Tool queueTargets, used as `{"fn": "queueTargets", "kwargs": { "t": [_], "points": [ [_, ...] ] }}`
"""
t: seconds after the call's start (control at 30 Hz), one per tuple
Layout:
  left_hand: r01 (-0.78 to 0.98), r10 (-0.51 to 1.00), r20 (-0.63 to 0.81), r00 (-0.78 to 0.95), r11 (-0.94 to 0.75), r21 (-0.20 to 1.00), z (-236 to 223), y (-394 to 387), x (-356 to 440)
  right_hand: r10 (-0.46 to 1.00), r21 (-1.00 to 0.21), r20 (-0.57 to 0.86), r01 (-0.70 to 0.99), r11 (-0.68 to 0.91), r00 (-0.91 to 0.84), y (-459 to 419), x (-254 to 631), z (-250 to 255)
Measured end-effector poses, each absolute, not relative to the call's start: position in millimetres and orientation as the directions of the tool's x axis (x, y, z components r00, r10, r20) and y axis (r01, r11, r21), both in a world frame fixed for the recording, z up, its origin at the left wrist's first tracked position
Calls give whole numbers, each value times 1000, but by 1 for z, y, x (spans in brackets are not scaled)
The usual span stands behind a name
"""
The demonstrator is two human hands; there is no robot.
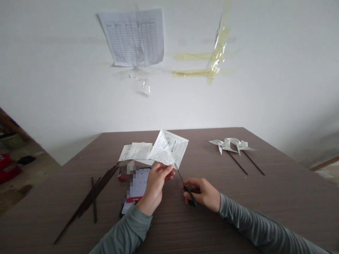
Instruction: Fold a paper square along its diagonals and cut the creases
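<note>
Paper square (169, 145) at the scissors' tip

The right hand (208, 194) grips the scissors (190, 197) by the handles, blades slanting forward-left to the paper's near corner. The left hand (154, 188), nearer the paper square, pinches its near edge between thumb and fingers. The square lies ahead of both hands, its long diagonal crease running from far-left to that near corner, roughly in line with the blades. On the counter (265, 215), dark sticks (88, 201) and a phone (140, 183) lie left, loose papers (139, 151) beyond, two pinwheels (224, 145) right. Behind stands a white wall (79, 88).
</note>
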State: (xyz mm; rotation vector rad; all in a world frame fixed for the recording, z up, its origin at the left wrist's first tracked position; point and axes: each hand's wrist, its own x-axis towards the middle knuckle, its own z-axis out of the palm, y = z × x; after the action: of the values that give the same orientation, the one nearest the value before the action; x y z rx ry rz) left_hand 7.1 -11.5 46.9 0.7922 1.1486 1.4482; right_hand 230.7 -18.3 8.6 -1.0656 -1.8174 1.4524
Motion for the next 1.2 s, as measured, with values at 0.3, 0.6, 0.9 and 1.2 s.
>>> {"fn": "queueTargets", "kwargs": {
  "t": [0.3,0.6,0.9,1.2],
  "points": [
    [-333,969,-120,-217,42,942,51,-14,9,862,-969,-18,221,110,-507,-18,230,7],
    [-329,969,-118,-215,42,943,52,-13,9,864,-967,-48,239,85,-501,-21,229,18],
    [-341,967,-124,-222,42,939,50,-12,8,873,-970,-32,224,89,-486,-22,226,14],
    [-319,968,-143,-208,71,945,52,-14,10,879,-971,-19,218,97,-476,-22,228,14]
  ]
}}
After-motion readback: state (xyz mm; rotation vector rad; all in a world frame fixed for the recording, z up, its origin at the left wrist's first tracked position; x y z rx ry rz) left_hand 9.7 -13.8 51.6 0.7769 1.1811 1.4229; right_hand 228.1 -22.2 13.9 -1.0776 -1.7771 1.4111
